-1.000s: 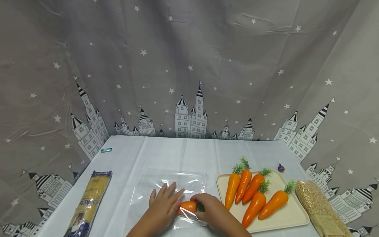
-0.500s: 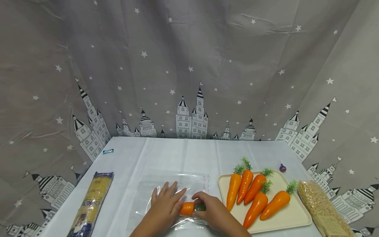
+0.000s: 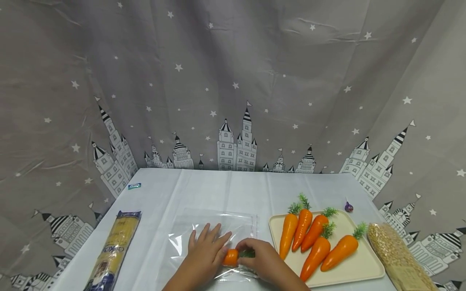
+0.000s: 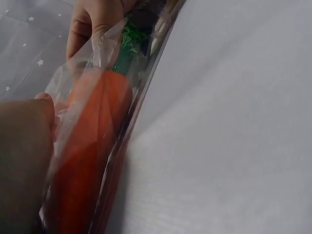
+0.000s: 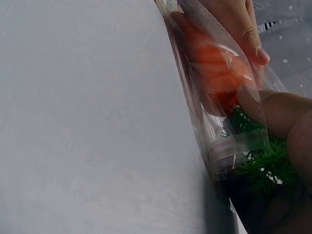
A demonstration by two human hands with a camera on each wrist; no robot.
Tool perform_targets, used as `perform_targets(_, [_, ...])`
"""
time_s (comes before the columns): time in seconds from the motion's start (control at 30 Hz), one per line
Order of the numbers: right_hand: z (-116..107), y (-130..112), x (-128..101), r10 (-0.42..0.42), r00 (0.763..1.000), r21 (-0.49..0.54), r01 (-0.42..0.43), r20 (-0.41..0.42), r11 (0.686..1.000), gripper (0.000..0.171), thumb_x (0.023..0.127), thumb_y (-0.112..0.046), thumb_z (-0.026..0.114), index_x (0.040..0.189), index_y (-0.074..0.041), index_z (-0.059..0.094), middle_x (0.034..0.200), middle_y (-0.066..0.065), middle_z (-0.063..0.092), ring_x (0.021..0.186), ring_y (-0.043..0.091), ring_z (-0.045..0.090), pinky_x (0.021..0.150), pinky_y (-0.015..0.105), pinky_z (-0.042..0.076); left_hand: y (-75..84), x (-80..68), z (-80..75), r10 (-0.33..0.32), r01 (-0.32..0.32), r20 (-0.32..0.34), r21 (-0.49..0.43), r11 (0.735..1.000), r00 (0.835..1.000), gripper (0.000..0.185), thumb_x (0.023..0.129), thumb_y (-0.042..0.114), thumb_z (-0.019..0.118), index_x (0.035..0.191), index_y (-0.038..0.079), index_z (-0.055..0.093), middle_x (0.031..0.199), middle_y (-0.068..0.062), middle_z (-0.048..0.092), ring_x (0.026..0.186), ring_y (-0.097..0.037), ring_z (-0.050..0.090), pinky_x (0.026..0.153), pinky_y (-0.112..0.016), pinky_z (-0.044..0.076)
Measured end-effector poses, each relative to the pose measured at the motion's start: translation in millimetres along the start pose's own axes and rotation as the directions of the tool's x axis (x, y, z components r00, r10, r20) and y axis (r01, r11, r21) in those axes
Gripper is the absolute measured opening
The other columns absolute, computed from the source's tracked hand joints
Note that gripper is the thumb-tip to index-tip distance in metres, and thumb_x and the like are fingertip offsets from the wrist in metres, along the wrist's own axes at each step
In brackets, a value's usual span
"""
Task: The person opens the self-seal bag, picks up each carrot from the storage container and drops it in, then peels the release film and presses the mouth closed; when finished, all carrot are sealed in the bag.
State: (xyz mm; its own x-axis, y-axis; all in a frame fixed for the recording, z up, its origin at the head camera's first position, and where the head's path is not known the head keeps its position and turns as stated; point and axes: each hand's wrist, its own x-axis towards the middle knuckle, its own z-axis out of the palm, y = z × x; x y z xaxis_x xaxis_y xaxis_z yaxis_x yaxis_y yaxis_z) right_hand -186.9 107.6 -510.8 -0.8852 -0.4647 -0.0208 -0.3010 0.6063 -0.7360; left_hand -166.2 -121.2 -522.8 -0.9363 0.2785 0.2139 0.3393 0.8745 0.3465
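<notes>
A toy carrot [image 3: 230,258] with a green leafy top [image 5: 265,168] lies inside a clear plastic bag [image 3: 229,220] at the front middle of the table. My left hand [image 3: 204,252] rests on the bag with its fingers spread, its thumb beside the carrot. Most of the carrot's tapered length is hidden under that hand in the head view; the left wrist view shows the orange body [image 4: 90,146] through the film. At the bag's right end, my right hand [image 3: 263,258] pinches the carrot's crown between curled fingers and thumb, partly covering the leaves.
On the right, a cream tray [image 3: 349,275] bears several carrots [image 3: 314,258], beside a bag of grains [image 3: 398,258]. A pasta pack [image 3: 114,250] lies on the left. Farther back are a small blue-green packet [image 3: 134,186] and a small purple item [image 3: 348,207].
My right fingers have parted slightly, then shifted left and closed in on the carrot's crown, so less orange shows. My left hand stays almost in place on the bag.
</notes>
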Motion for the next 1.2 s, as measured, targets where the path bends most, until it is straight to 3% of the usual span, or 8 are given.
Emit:
perform_targets(0.3, [1.6,-2.7,0.8,0.039,0.999,0.015,-0.039,0.034,0.999,0.027,0.088,-0.035,0.084,0.115,-0.036,0.077,0.114,-0.021,0.074,0.109,0.008,0.068,0.102,0.055,0.053,0.6,0.2,-0.3,0.001,-0.001,0.006,0.008,1.000,1.000,0.041,0.110,0.045,0.048,0.147,0.033,0.061,0.159,-0.010,0.052,0.151,-0.048,0.037,0.114,-0.081,0.017])
perform_targets(0.47, [2.3,-2.5,1.4,0.053,0.997,0.039,-0.055,0.056,0.998,0.029,0.088,-0.036,0.085,0.116,-0.036,0.076,0.118,-0.019,0.074,0.112,0.010,0.067,0.106,0.058,0.050,-0.1,-0.7,-0.2,-0.003,0.003,-0.001,-0.005,1.000,1.000,0.041,0.109,0.045,0.049,0.145,0.031,0.063,0.157,-0.011,0.054,0.149,-0.048,0.038,0.114,-0.080,0.017])
perform_targets(0.8, [-5.1,5.1,-4.2,-0.013,1.000,0.066,0.014,-0.012,0.998,0.039,0.087,-0.037,0.085,0.122,-0.023,0.074,0.112,-0.013,0.074,0.100,0.003,0.066,0.092,0.034,0.058,-0.4,-3.4,-2.0,-0.006,0.007,0.016,-0.025,1.000,1.000,0.043,0.110,0.047,0.045,0.146,0.031,0.062,0.157,-0.012,0.053,0.150,-0.048,0.038,0.113,-0.082,0.017])
perform_targets(1.03, [-23.1,5.9,-11.8,0.041,0.999,0.106,-0.037,-0.030,0.994,0.043,0.086,-0.036,0.086,0.124,-0.019,0.073,0.123,-0.005,0.073,0.116,0.021,0.069,0.102,0.050,0.056,0.9,-3.6,-4.5,-0.017,0.020,0.043,-0.066,0.998,0.999,0.045,0.111,0.048,0.044,0.149,0.030,0.059,0.161,-0.012,0.048,0.152,-0.049,0.032,0.115,-0.081,0.011])
perform_targets(1.2, [-41.2,6.4,-17.0,0.059,0.996,0.167,-0.048,-0.065,0.985,0.047,0.086,-0.029,0.087,0.127,-0.012,0.072,0.129,0.005,0.071,0.120,0.035,0.067,0.104,0.057,0.053,0.9,-3.0,-3.9,-0.013,0.015,0.030,-0.057,0.998,0.999,0.045,0.111,0.049,0.043,0.149,0.030,0.059,0.160,-0.012,0.049,0.152,-0.049,0.033,0.114,-0.081,0.012])
